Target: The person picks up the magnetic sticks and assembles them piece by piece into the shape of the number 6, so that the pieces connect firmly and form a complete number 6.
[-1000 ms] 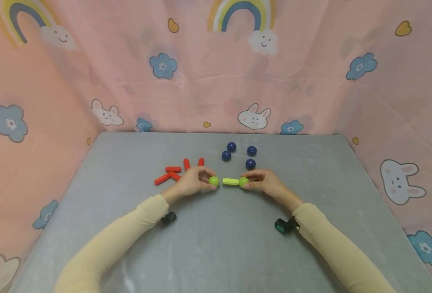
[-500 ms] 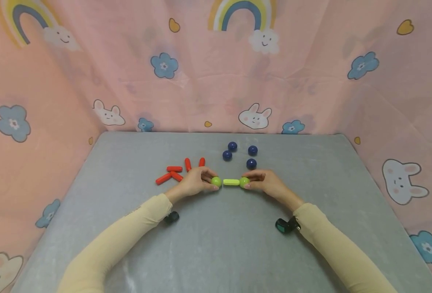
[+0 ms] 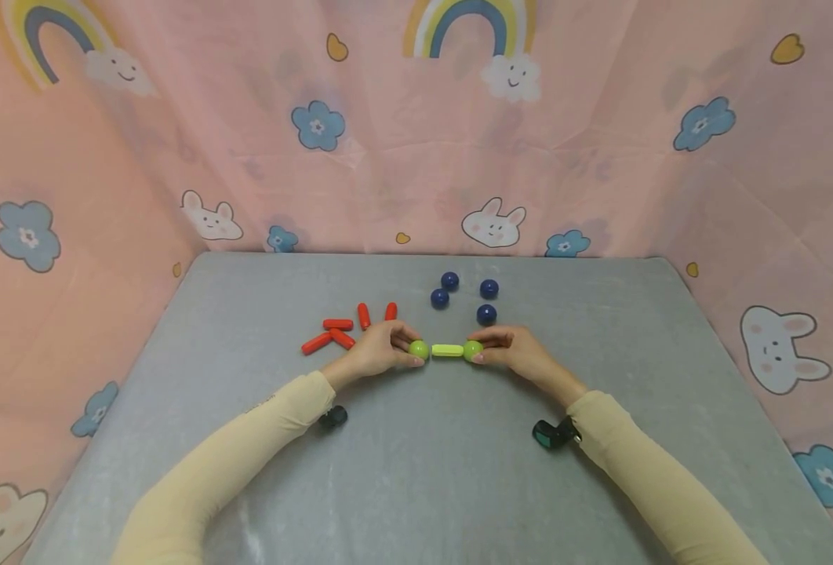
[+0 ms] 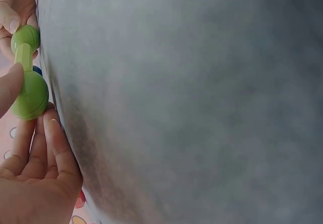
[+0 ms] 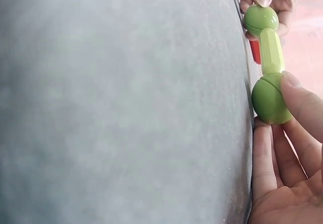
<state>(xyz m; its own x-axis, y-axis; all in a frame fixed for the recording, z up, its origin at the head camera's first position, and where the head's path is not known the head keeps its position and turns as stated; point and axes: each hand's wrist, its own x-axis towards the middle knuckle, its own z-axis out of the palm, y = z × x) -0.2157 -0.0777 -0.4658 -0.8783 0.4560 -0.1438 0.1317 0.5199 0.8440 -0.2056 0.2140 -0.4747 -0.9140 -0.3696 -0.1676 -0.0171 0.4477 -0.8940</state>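
While the left hand [image 3: 374,350] pinches a left green ball [image 3: 419,350] between thumb and fingers, the right hand [image 3: 518,353] grips a right green ball [image 3: 472,351] in like fashion. A yellow-green rod [image 3: 448,351] lies level between the two balls, its one end against the right ball. At its other end a narrow gap shows in the head view (the wrist views do not settle this). All three are over the middle of the grey table [image 3: 416,471]. Five red rods [image 3: 337,324] lie beside and beyond the left hand, one partly covered by it. Four blue balls [image 3: 489,289] rest farther back, one near the right hand's fingers. Both sleeves [image 3: 642,463] are pale yellow.
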